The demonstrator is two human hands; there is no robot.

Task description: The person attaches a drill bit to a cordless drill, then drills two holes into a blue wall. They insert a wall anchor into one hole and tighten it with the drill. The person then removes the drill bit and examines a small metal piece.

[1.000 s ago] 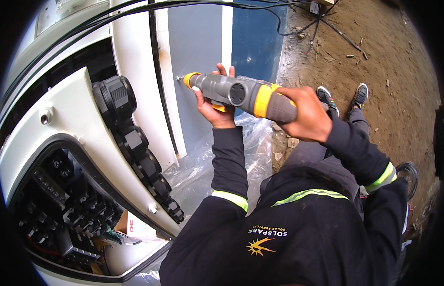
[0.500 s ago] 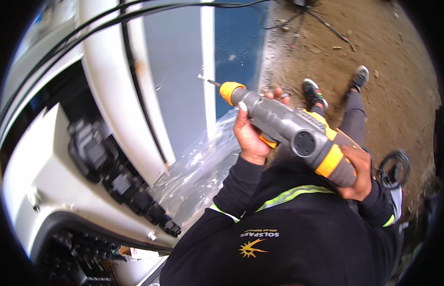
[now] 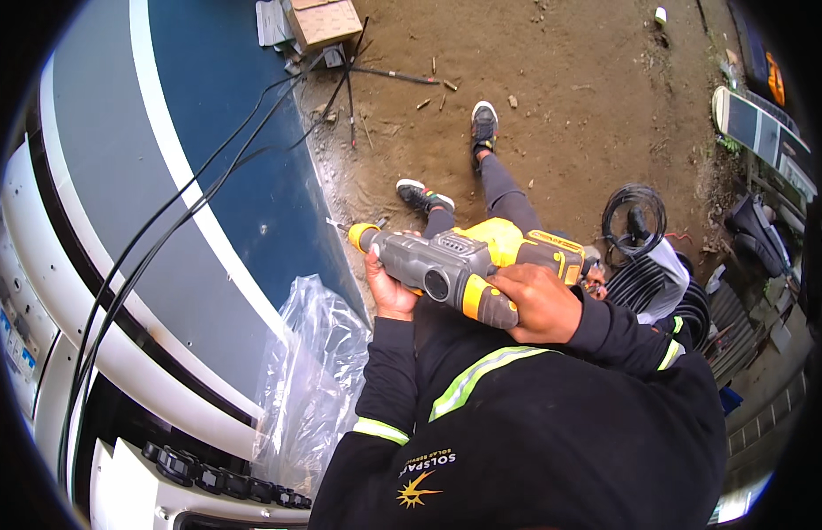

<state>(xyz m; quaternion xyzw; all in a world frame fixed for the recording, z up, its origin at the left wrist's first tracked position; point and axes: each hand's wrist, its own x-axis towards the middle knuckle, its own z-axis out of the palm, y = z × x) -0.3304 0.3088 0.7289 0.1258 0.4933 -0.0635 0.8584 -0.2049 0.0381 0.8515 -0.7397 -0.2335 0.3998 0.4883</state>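
Note:
A grey and yellow cordless hammer drill (image 3: 446, 259) lies across the front of my body, its thin bit (image 3: 337, 224) pointing left and slightly away. My left hand (image 3: 392, 293) holds the front of the body from below, behind the yellow collar, with the thumb on the near side and the fingers partly hidden. My right hand (image 3: 543, 303) is closed over the rear end, beside a yellow band. The yellow and black battery (image 3: 552, 254) shows beyond the right hand. The bit touches nothing that I can make out.
Left stands a grey, white and blue panel (image 3: 226, 177), with black cables (image 3: 133, 269) across it. Clear plastic sheeting (image 3: 309, 380) hangs near my left arm. A cardboard box (image 3: 323, 22) lies at the far edge. Coiled black cable (image 3: 634, 212) rests on the dirt ground (image 3: 561, 106) at right.
The view has swung to the right, bringing in the cable coils and box. My right hand has shifted from around the drill's rear end to over its top. Both hands still hold the drill.

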